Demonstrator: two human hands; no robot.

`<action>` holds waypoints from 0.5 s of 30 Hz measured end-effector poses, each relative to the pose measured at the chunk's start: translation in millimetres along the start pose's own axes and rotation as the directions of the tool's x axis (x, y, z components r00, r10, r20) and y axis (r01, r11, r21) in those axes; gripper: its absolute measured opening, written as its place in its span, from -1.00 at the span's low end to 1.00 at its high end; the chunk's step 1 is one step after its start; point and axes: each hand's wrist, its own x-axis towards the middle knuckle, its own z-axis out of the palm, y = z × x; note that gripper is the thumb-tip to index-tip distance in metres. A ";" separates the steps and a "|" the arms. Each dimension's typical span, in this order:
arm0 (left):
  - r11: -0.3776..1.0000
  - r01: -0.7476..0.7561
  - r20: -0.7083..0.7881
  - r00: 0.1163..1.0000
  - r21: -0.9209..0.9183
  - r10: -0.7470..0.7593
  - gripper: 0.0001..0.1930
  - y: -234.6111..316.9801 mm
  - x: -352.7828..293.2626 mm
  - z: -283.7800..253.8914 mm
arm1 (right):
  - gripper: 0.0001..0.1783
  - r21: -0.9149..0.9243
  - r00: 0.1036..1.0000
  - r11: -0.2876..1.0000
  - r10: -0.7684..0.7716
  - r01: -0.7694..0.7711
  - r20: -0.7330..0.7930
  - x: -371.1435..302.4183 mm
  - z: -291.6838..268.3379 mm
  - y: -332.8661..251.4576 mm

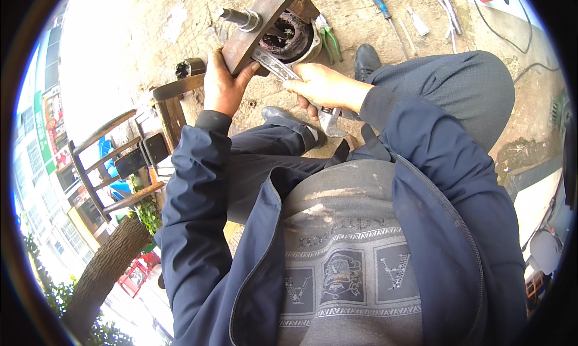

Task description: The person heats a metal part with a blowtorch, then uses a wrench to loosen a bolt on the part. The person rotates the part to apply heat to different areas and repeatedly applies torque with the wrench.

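My left hand (223, 88) is wrapped round the lower end of a thick, rusty metal bar (260, 22), with the thumb along its side. A bolt-like steel shaft (239, 19) sticks out through the bar. Behind the bar sits an opened electric motor housing (313, 45) with dark reddish windings inside. My right hand (325, 86) is closed round an adjustable wrench (274, 64). Its handle end reaches to the bar near my left fingers, and its jaw head hangs below my right palm. Whether the handle touches the bar I cannot tell.
Green-handled pliers (328, 40) lie right of the motor. Beyond are a blue-handled screwdriver (382, 7), a small white tube (418, 22) and metal rods (447, 12). A hollow cylinder (189, 68) and a wooden stool (171, 102) stand left. A black cable (512, 48) crosses the ground at right.
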 end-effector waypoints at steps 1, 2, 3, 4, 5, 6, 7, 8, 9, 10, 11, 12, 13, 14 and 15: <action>1.000 -0.019 -0.014 1.000 0.004 0.019 -0.28 -0.7 -1.0 1.1 | -0.66 0.014 1.000 1.000 -0.012 0.012 0.014 0.5 -1.5 -0.7; 0.999 -0.004 0.012 1.000 -0.035 0.005 -0.27 -1.9 -1.1 0.9 | -0.66 -0.020 0.999 0.999 -0.034 0.034 -0.022 1.1 -1.7 -1.1; 0.999 -0.022 0.002 1.000 -0.033 0.023 -0.27 -2.9 -0.4 1.8 | -0.66 -0.023 1.000 0.999 -0.022 0.022 -0.021 1.6 -3.6 -1.6; 0.999 -0.020 0.003 1.000 -0.026 0.021 -0.27 -4.0 -1.1 1.6 | -0.66 -0.021 0.999 1.000 -0.006 0.005 -0.032 1.8 -4.0 -1.7; 1.000 -0.016 0.002 1.000 -0.017 0.016 -0.26 -4.7 -2.9 1.2 | -0.65 -0.013 0.999 0.999 0.030 -0.030 -0.020 1.7 -4.8 -1.7; 1.000 -0.015 0.021 1.000 -0.001 0.015 -0.25 -5.9 -2.3 0.7 | -0.66 -0.024 1.000 0.999 0.021 -0.022 -0.023 2.4 -6.6 -2.3; 1.000 -0.018 0.026 1.000 -0.010 0.018 -0.25 -6.8 -2.6 0.8 | -0.66 -0.047 0.999 0.999 0.017 -0.018 -0.028 3.0 -8.0 -2.7; 1.000 -0.019 0.026 0.999 -0.015 0.019 -0.24 -7.5 -2.7 0.6 | -0.66 -0.063 0.999 0.997 0.034 -0.035 -0.008 4.1 -10.5 -3.7; 0.999 -0.029 0.020 0.999 -0.018 0.029 -0.24 -8.1 -3.0 0.4 | -0.66 -0.073 0.998 0.995 0.061 -0.061 0.005 5.1 -12.2 -4.5; 0.999 -0.017 0.017 1.000 -0.032 0.018 -0.24 -8.3 -3.4 0.6 | -0.65 -0.103 0.999 0.993 0.051 -0.052 -0.020 6.7 -14.4 -5.7; 0.999 -0.017 0.005 1.000 -0.048 0.017 -0.24 -8.4 -3.6 1.6 | -0.65 -0.126 0.999 0.992 0.019 -0.024 -0.041 7.8 -15.8 -6.2; 0.997 -0.024 -0.002 1.000 -0.067 0.024 -0.24 -8.3 -3.6 2.3 | -0.65 -0.149 0.997 0.989 -0.006 -0.005 -0.079 9.3 -17.2 -7.0; 0.998 -0.009 -0.010 1.000 -0.064 0.008 -0.24 -7.8 -3.6 2.8 | -0.65 -0.165 0.995 0.986 -0.007 -0.010 -0.102 9.7 -16.7 -6.9; 0.998 0.002 -0.012 1.000 -0.064 -0.002 -0.24 -7.2 -4.2 3.0 | -0.67 -0.210 0.999 0.977 0.018 -0.028 -0.048 10.0 -18.3 -6.9; 0.998 0.009 -0.015 1.000 -0.064 -0.010 -0.24 -6.4 -3.9 3.4 | -0.66 -0.231 0.998 0.973 0.008 -0.023 -0.064 9.5 -17.8 -6.1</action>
